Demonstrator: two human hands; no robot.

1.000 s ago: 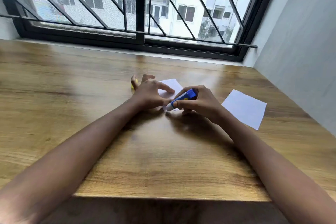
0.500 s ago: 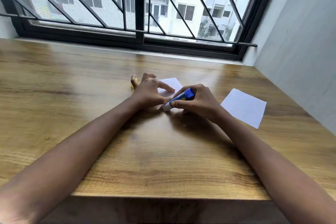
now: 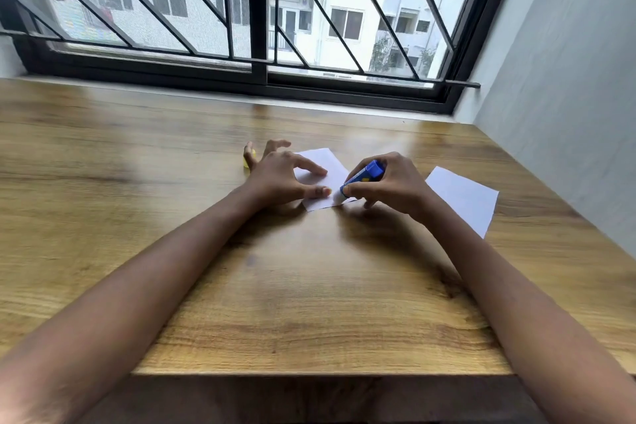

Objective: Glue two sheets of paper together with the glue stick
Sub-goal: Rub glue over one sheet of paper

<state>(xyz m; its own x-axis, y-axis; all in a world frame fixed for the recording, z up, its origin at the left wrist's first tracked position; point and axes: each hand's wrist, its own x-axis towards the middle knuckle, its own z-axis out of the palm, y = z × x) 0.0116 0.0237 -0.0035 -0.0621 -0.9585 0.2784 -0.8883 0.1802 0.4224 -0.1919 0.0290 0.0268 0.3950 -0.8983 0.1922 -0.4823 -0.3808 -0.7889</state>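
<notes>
A small white sheet of paper (image 3: 329,167) lies flat in the middle of the wooden table (image 3: 309,286). My left hand (image 3: 278,175) presses on its left part with spread fingertips. My right hand (image 3: 392,182) grips a blue and yellow glue stick (image 3: 364,175), tilted, with its white tip down on the sheet's near right corner. A second white sheet (image 3: 463,200) lies flat to the right, untouched. A yellow cap (image 3: 248,159) sits by my left little finger.
A barred window (image 3: 258,10) runs along the far side of the table. A grey wall (image 3: 568,96) closes the right side. The table's near edge (image 3: 309,372) is just under my forearms.
The glue stick's tip has slid to the right along the sheet's near edge, and my right hand went with it. My left hand stays on the paper.
</notes>
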